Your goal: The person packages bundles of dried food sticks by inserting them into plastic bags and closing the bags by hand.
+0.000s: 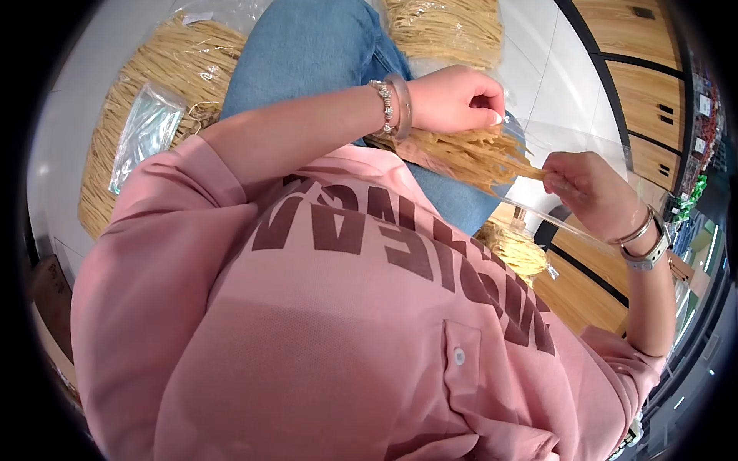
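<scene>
A clear plastic bag [607, 146] lies across my lap, with a bunch of yellowish dried strips [480, 157] inside it or on it. My left hand [455, 100], wearing a bangle and a beaded bracelet, reaches over from the left. Its fingers are curled in a pinch at the upper edge of the bag, above the strips. To the right, my right hand [580, 188] is closed around the tapered end of the strips. Its fingertips are partly hidden by the curled hand.
A large clear bag of long dried strips [169, 61] lies on the floor at left, with a shiny plastic packet [146, 134] on top. Another strip-filled bag [446, 34] is beyond my knees. A yellow bundle [515, 250] sits below my lap. Wooden cabinets [649, 92] stand at right.
</scene>
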Demonstrator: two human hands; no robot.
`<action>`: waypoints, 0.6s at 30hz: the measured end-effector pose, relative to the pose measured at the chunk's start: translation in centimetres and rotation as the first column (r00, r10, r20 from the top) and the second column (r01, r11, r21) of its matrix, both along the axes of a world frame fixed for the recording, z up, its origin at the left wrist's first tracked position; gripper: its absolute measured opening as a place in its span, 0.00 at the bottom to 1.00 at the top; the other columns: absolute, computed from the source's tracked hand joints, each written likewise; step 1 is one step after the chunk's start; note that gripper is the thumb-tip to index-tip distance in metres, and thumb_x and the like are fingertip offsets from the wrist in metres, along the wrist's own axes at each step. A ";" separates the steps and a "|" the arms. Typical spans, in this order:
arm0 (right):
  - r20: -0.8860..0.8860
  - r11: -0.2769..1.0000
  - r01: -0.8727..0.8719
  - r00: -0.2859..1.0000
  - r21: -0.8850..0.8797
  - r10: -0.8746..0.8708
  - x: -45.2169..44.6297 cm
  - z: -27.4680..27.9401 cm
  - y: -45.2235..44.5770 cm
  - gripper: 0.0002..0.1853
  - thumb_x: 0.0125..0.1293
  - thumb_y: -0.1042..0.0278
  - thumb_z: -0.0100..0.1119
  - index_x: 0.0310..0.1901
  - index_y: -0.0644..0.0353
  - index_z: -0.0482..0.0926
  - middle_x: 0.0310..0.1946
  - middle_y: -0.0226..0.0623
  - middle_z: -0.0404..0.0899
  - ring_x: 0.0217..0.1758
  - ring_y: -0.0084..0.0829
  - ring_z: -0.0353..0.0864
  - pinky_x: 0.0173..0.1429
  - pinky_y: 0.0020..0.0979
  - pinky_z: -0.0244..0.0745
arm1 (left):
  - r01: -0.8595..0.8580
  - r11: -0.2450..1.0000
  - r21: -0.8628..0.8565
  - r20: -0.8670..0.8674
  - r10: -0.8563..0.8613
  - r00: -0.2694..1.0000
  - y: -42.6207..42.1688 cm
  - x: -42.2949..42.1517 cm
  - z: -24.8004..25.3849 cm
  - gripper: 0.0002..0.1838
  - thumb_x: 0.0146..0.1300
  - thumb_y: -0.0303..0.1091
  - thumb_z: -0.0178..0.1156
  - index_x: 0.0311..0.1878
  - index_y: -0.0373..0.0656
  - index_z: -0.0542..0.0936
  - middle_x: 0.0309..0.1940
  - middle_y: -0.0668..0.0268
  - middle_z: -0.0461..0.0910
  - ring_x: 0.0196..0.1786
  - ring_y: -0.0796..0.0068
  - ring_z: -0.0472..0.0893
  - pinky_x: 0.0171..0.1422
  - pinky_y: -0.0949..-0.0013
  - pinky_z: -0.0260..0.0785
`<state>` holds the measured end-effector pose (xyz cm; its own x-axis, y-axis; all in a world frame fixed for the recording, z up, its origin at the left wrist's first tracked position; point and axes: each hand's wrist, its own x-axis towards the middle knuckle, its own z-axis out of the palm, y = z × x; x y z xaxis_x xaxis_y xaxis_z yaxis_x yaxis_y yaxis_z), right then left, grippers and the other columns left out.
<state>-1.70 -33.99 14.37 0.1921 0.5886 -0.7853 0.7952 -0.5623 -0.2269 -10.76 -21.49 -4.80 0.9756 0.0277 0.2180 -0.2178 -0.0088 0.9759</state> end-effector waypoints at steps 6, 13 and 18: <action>0.203 0.915 -0.352 0.928 0.195 0.314 -0.5 -2.2 -0.8 0.04 0.58 0.74 0.51 0.29 0.65 0.74 0.23 0.48 0.74 0.29 0.47 0.73 0.33 0.40 0.68 | -0.005 1.000 -0.016 0.062 0.006 0.998 -0.2 0.3 -0.3 0.06 0.59 0.31 0.56 0.34 0.37 0.76 0.29 0.66 0.77 0.34 0.79 0.74 0.41 0.73 0.68; 0.121 0.870 -0.401 0.916 0.288 0.382 0.1 -4.7 -0.7 0.05 0.58 0.74 0.52 0.32 0.66 0.73 0.21 0.51 0.72 0.27 0.51 0.71 0.32 0.41 0.66 | -0.007 1.000 0.012 0.070 0.006 0.998 -0.1 0.4 -0.4 0.06 0.60 0.30 0.57 0.34 0.37 0.75 0.29 0.67 0.76 0.34 0.80 0.74 0.42 0.74 0.68; 0.092 0.877 -0.382 0.924 0.290 0.372 0.5 -5.2 0.0 0.07 0.60 0.72 0.52 0.30 0.67 0.73 0.21 0.52 0.71 0.27 0.52 0.70 0.31 0.42 0.65 | -0.005 1.000 -0.015 0.062 0.006 0.998 -0.1 0.4 -0.3 0.06 0.60 0.30 0.57 0.34 0.37 0.76 0.29 0.66 0.76 0.34 0.79 0.74 0.42 0.74 0.68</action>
